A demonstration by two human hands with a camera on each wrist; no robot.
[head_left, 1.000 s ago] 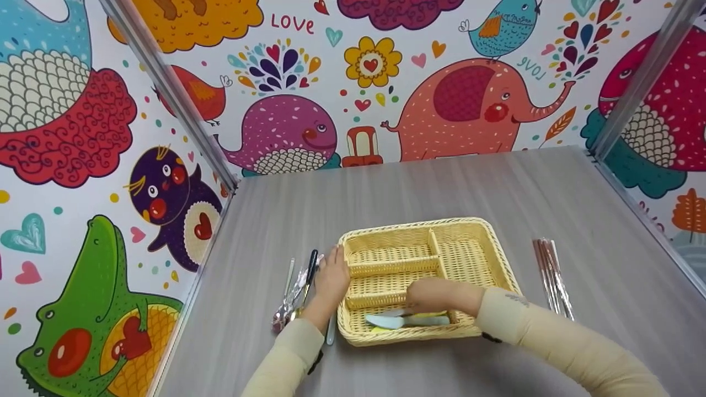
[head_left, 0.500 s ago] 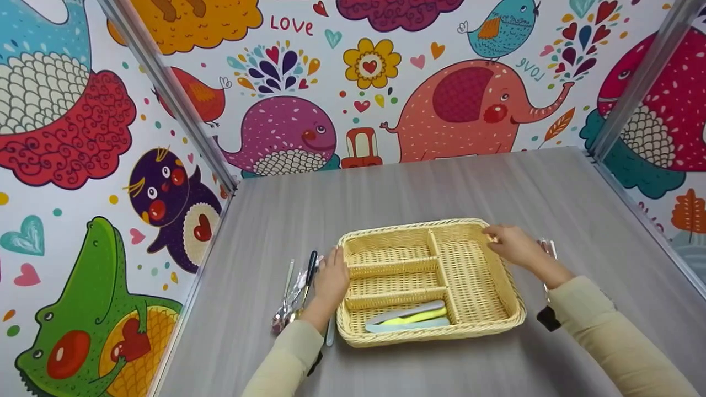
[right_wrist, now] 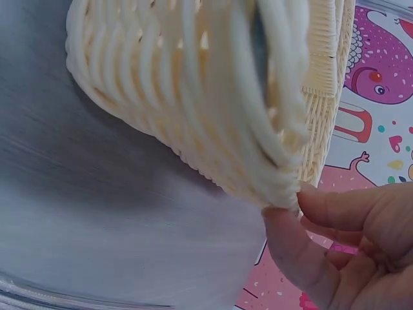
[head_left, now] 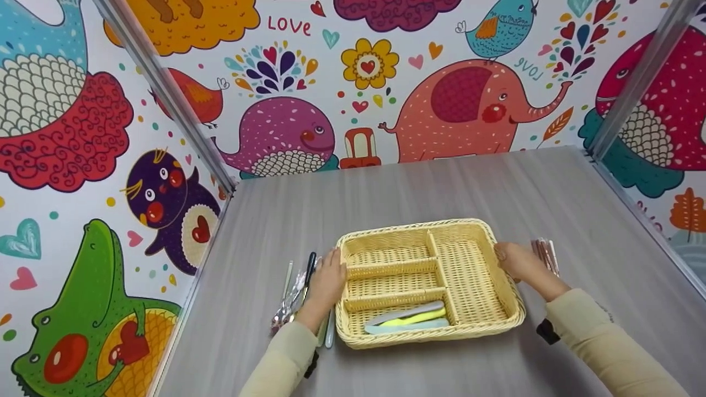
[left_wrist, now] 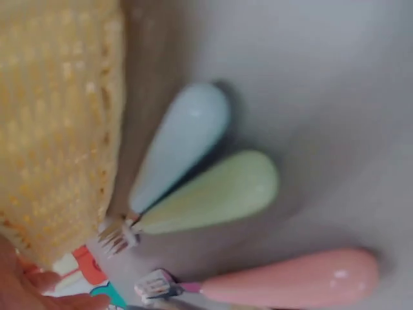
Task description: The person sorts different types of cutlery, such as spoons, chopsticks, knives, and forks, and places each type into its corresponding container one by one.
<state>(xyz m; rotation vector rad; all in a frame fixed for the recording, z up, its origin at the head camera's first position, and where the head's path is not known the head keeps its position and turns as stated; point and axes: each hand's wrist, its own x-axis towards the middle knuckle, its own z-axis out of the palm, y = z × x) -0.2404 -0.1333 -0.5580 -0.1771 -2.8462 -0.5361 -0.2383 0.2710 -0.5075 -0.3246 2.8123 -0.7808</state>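
A pale yellow wicker basket with several compartments stands on the grey table. Its front compartment holds a grey, a yellow and a light blue knife. My left hand lies flat against the basket's left rim, beside loose cutlery. My right hand pinches the right rim; in the right wrist view its fingers meet the edge of the basket wall. The left wrist view shows the basket wall and light blue, green and pink fork handles on the table.
A bundle of thin pinkish sticks lies on the table just right of my right hand. Cartoon-printed walls with metal corner posts close in the table on the left, back and right.
My right hand left the knives in the front compartment, swung to the basket's far right corner, then settled lower on the right rim. The left hand stayed put.
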